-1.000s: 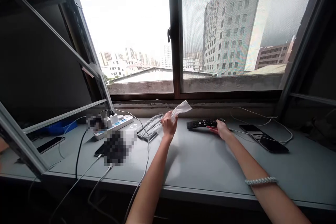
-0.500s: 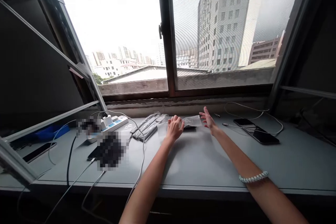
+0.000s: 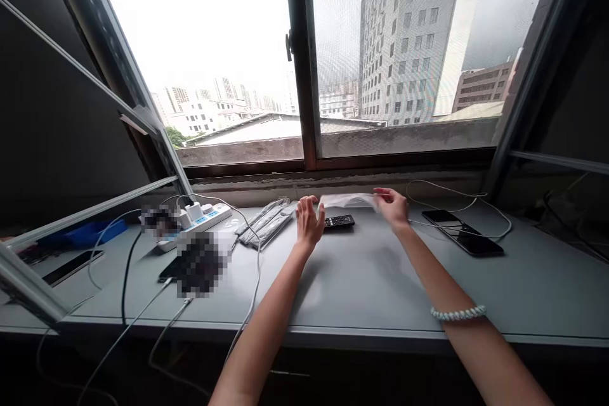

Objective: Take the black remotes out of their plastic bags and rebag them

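Way in from six o'clock; crowded at nine and three.
Around the black remote (image 3: 339, 222), bare desk (image 3: 366, 298) opens toward six between the forearms (image 3: 425, 273). The thin sheet (image 3: 349, 200), stretched from the right hand (image 3: 392, 206) to beside the left hand (image 3: 309, 222), bars the approach from twelve, with the window ledge (image 3: 333, 184) behind; wrapped packets (image 3: 269, 224) and a white cable (image 3: 259, 260) clutter nine, a phone (image 3: 471, 241) three.

No readable text, remote control (image 3: 340, 222) markings too small, power strip (image 3: 205, 221) markings blurred
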Action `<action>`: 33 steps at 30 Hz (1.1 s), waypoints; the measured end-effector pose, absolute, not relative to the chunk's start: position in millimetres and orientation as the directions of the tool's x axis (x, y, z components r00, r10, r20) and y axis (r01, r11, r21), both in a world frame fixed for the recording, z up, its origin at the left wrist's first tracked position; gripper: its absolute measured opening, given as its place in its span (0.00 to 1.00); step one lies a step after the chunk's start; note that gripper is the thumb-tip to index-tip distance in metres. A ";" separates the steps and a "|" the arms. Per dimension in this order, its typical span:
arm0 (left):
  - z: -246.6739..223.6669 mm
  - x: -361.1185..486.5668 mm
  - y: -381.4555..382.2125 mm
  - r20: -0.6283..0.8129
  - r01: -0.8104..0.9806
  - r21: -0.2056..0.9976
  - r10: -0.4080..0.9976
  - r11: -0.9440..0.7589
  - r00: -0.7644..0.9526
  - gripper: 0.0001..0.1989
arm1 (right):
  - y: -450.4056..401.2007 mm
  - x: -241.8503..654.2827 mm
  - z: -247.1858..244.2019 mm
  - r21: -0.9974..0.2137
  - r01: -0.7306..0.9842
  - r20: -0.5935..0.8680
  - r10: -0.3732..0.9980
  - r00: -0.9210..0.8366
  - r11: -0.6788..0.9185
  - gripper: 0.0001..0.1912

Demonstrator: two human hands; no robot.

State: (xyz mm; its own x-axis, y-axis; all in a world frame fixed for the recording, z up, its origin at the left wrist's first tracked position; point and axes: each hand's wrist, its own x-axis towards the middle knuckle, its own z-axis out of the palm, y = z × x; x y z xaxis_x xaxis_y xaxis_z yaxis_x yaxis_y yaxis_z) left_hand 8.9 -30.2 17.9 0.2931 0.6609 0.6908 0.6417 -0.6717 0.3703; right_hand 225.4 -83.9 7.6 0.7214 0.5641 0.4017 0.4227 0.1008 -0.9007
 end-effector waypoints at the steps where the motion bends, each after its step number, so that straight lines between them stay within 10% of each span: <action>1: 17.4 8.7 -29.5 0.678 0.640 0.371 0.667 -0.673 0.309 0.12 | -84.2 234.8 4.6 -0.906 0.423 0.387 0.484 0.785 0.039 0.17; 11: 2.0 8.6 -28.1 0.126 0.788 0.329 0.851 -0.520 0.509 0.31 | -109.4 261.7 3.4 -0.764 0.513 0.344 0.425 0.837 -0.392 0.17; 16: 2.6 8.5 -32.1 0.082 0.792 0.343 0.856 -0.505 0.510 0.34 | -98.8 245.9 0.1 -0.545 0.804 0.474 0.703 0.530 -0.238 0.16; 23: -1.2 10.2 -34.8 0.069 0.811 0.292 0.857 -0.507 0.511 0.39 | -94.1 226.5 -12.6 -0.633 0.705 0.017 0.904 0.426 -0.320 0.27; 33: -5.5 8.7 -25.8 0.094 0.904 0.255 0.939 -0.344 0.331 0.41 | -97.2 207.0 -5.9 -0.351 0.725 -0.235 0.805 0.545 -0.593 0.45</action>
